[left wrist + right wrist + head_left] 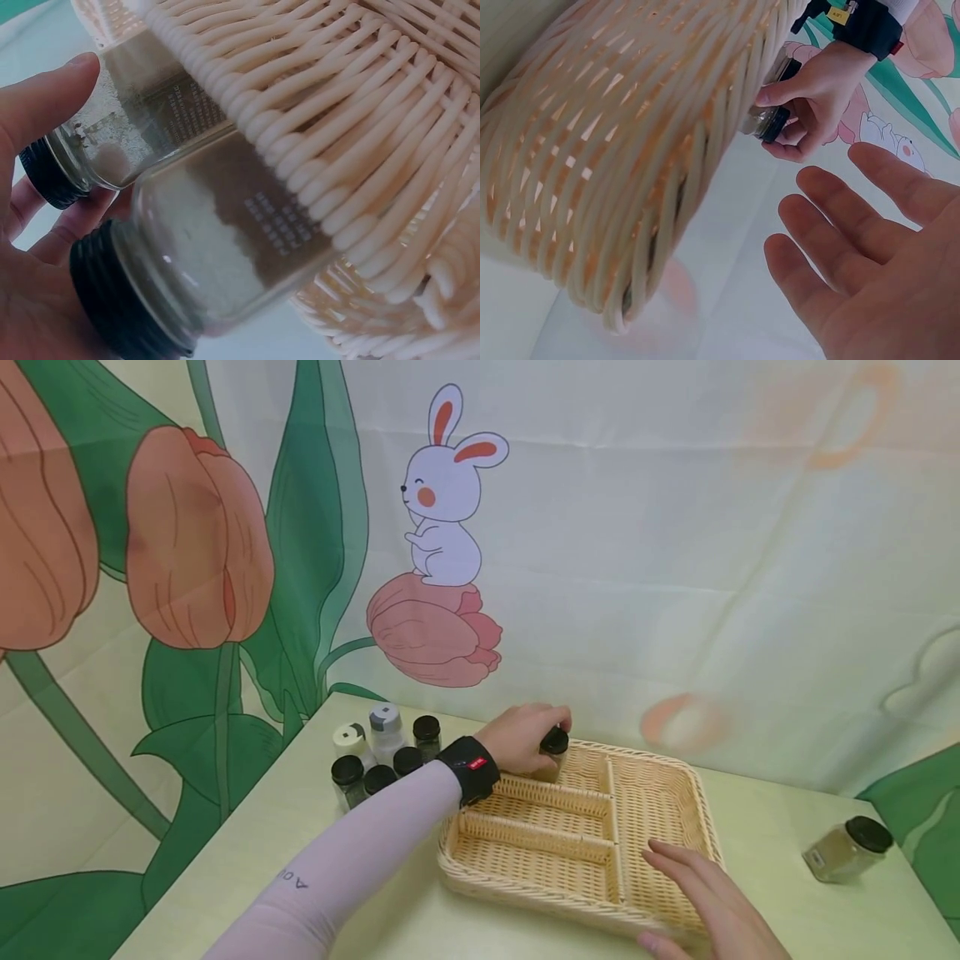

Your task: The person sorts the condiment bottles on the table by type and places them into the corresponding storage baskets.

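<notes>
Two spice jars point(195, 247) with black caps sit in the left hand point(521, 737), whose fingers curl over the caps from above; the left wrist view shows both glass jars side by side against the palm, pressed to the woven wall of the wicker basket point(660, 785). In the head view only one cap shows under the fingers, at the basket's far left corner, inside its rearmost narrow compartment. The right hand point(708, 893) lies flat with fingers straight and slightly spread on the basket's near right rim, holding nothing. Left of the basket, on the counter point(360, 877), a cluster of six more jars point(382, 752) stands upright, most black-capped, one with a grey lid and one with a white lid. Well to the right of the basket, a single jar of brownish powder point(847, 850) lies tipped on its side.
</notes>
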`<state>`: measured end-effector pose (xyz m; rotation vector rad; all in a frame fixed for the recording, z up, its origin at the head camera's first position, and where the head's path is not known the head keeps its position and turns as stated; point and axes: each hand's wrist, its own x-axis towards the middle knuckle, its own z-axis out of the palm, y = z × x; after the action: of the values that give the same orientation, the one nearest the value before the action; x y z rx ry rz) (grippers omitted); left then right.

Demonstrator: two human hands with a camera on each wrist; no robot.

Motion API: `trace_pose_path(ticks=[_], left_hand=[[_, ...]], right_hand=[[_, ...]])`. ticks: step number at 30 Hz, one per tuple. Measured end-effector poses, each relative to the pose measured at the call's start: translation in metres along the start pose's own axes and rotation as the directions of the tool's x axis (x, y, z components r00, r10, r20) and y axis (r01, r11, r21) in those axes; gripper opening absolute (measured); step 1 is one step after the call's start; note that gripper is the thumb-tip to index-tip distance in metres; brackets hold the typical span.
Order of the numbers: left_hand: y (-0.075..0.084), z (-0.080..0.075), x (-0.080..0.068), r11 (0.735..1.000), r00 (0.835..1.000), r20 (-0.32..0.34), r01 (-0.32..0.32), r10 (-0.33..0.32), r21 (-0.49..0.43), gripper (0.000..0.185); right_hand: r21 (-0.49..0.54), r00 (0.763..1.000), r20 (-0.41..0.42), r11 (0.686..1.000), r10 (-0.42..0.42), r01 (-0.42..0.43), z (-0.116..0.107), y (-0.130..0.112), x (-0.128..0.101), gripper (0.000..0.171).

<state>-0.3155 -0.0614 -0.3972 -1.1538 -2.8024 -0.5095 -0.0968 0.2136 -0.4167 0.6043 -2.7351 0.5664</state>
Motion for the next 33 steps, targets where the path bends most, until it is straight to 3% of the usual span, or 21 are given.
trace_pose_path(ticks=[6,33], left_hand=[[0.001,0.002,0.000,1.000,1.000,0.012,0.003,-0.003,-0.003,0.054],[-0.005,0.011,0.001,0.998,1.000,0.030,-0.010,0.008,0.061,0.058]], right_hand=[[0.003,1.000,0.010,1.000,0.029,-0.029,-0.001,-0.002,0.000,0.077],[0.004,0.999,-0.024,1.000,-0.022,0.022,-0.001,0.002,-0.001,0.079]])
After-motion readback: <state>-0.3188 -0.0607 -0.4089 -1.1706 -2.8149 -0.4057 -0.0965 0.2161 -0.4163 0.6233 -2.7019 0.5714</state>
